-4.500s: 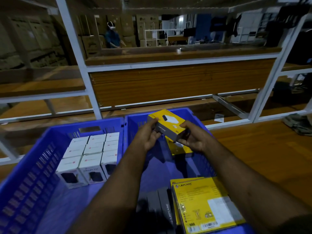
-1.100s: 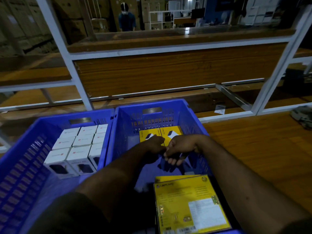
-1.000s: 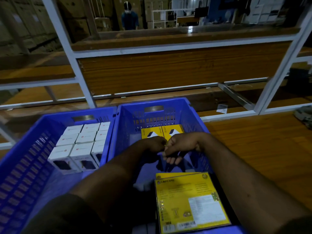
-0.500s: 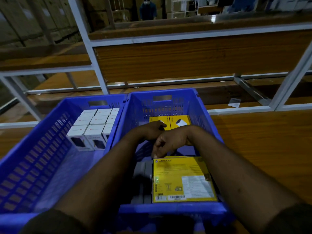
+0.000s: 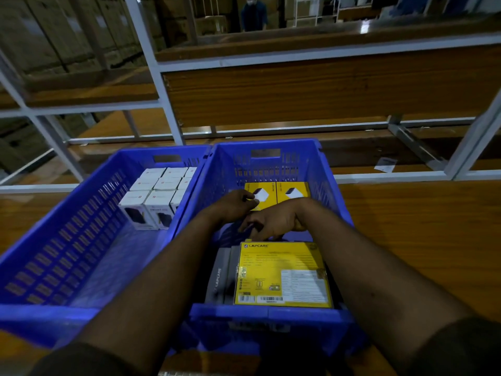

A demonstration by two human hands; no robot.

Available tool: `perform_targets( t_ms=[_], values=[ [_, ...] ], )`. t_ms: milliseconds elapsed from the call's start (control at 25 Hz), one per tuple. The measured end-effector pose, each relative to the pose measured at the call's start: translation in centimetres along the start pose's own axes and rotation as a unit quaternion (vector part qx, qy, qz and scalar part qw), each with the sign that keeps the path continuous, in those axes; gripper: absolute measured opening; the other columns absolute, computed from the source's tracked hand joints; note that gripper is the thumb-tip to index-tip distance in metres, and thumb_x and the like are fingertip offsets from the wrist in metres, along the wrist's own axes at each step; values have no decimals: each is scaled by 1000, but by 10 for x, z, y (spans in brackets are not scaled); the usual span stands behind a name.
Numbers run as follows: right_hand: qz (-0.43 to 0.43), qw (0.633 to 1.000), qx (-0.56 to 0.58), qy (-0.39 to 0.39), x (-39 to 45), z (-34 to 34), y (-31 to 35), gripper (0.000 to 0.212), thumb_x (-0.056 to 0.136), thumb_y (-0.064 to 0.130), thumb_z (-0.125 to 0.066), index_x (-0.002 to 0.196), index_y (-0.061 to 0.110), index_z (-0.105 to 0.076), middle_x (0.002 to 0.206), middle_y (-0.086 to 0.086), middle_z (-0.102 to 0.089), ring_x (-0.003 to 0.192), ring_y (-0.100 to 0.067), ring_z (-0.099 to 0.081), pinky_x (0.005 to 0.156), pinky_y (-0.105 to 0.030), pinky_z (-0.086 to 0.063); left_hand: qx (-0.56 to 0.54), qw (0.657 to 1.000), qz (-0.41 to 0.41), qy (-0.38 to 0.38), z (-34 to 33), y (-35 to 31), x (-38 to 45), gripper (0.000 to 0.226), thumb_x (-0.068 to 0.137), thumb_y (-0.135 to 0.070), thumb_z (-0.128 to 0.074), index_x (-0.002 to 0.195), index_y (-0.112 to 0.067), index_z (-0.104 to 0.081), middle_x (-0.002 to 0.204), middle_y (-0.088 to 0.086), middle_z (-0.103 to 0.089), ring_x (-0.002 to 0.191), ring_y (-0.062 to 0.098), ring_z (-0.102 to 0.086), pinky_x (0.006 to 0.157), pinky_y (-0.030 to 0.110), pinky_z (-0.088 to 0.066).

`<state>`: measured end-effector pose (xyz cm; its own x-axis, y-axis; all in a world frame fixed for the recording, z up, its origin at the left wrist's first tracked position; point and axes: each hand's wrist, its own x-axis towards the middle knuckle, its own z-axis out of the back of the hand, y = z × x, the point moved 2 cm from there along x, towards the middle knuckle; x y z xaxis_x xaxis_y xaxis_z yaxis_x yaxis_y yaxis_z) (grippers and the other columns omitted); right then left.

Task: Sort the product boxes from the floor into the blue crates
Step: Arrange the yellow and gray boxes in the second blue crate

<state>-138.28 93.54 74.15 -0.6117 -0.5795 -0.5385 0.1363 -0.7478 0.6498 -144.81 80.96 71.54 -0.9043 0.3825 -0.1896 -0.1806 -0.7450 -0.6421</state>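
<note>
Two blue crates stand side by side on the wooden floor. The left crate [image 5: 81, 240] holds several white product boxes [image 5: 160, 196] packed at its far end. In the right crate [image 5: 271, 316], two small yellow boxes [image 5: 292, 192] sit side by side against the far wall, and a large yellow Lapcare box [image 5: 282, 272] lies flat at the near end, with grey boxes [image 5: 219, 278] beside it. My left hand [image 5: 237, 203] touches the near left corner of the left small yellow box with its fingertips. My right hand [image 5: 273, 221] hovers just behind it, fingers loose, holding nothing.
A white metal shelf frame [image 5: 162, 85] with wooden boards runs right behind the crates. Bare wooden floor [image 5: 420, 240] lies to the right. A paper slip [image 5: 385, 164] lies near the rack foot. A person [image 5: 253, 13] stands far off among cardboard cartons.
The small yellow box I held in both hands now sits in the right crate beside the other one. Both hands have let go and drawn back a little; the view has tilted down.
</note>
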Motion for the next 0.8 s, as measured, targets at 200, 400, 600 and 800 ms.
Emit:
perform_targets(
  t_ms=[200,400,600,800],
  values=[
    [-31,999,19,-10,-5,-1,3,35,99,14,-54,134,9,-52,76,17,-60,56,5,-52,58,-22,-40,-21,1000,-6,-5,1,3,-5,42,99,-31,-54,133,-5,-56,135,15,-57,118,28,-58,103,43,-45],
    [-5,972,194,-131,-24,12,-14,40,89,16,-70,128,10,-60,91,8,-67,82,-11,-63,77,-33,-50,-138,990,-4,2,8,-6,-23,39,101,-40,-47,119,-8,-60,121,15,-65,108,28,-64,80,37,-52],
    [-23,873,401,-275,-41,17,-32,37,85,13,-73,121,10,-63,116,-21,-68,104,-36,-66,95,-48,-53,-286,951,60,104,-1,-13,-47,64,82,-64,-62,126,-18,-60,123,4,-67,111,24,-63,96,41,-49],
    [31,789,453,-415,-60,12,-36,33,88,12,-70,120,16,-63,119,-17,-66,95,-29,-68,90,-45,-56,-256,957,3,133,-14,-10,-46,91,60,-48,-90,136,-18,-51,126,2,-67,108,21,-68,94,38,-55]
  ],
)
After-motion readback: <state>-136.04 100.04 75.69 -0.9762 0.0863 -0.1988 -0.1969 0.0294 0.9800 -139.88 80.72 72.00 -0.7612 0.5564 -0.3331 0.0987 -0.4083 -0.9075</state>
